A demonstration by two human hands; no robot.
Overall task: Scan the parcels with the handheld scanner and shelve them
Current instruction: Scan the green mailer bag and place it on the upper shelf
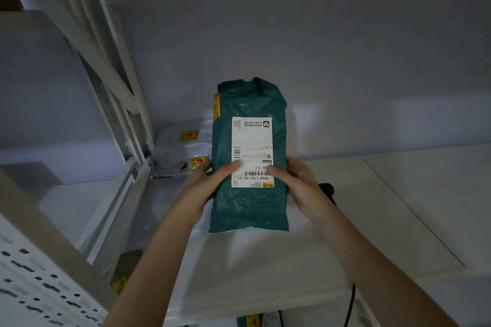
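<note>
A dark green plastic parcel point(249, 202) with a white shipping label facing me is held upright over the white shelf point(398, 207). My left hand point(210, 180) grips its left edge, thumb on the label. My right hand point(300, 183) grips its right edge, thumb near the barcode. A black scanner point(328, 190) shows only partly behind my right hand, lying on the shelf; its black cable point(350, 305) hangs below the shelf's front edge.
Grey parcels point(180, 151) with yellow stickers are stacked at the shelf's back left, against the white frame upright point(125, 103). Another shelf board runs overhead. A green parcel point(255, 321) shows on the level below. A perforated white post point(39, 287) stands at lower left.
</note>
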